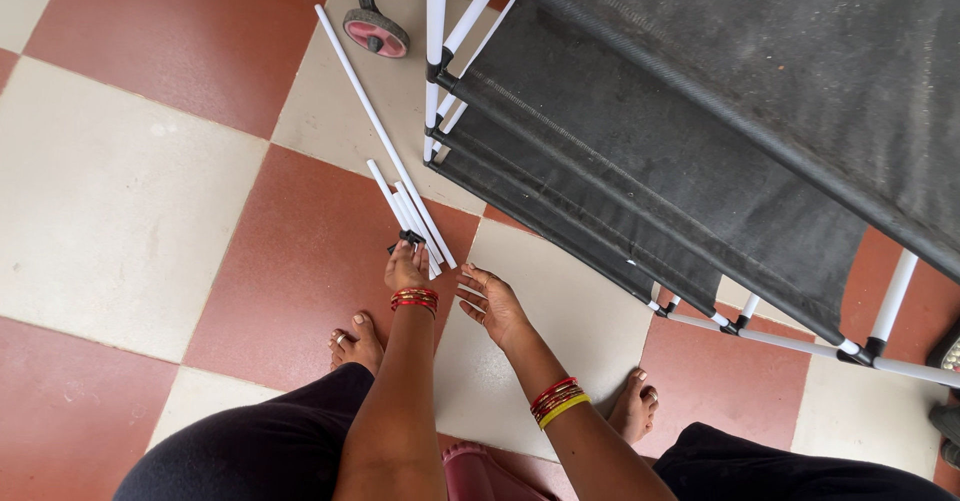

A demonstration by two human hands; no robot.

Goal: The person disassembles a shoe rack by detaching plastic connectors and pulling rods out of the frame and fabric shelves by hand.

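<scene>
My left hand (406, 267) reaches down to the floor and touches the near ends of a few short white tubes (402, 211), beside a small black connector piece (410, 236). Whether its fingers close on anything cannot be told. A long white tube (370, 111) lies beside them, running up and to the left. My right hand (490, 304) hovers just to the right with fingers spread, holding nothing. A shelf rack (660, 151) of white tubes and black fabric tiers stands to the right of both hands.
The floor is a checker of red and cream tiles (130, 191). A small pink wheel (375, 33) on a black leg stands at the top. My bare feet (355, 339) rest on the tiles below the hands. A dark object (948, 353) sits at the right edge.
</scene>
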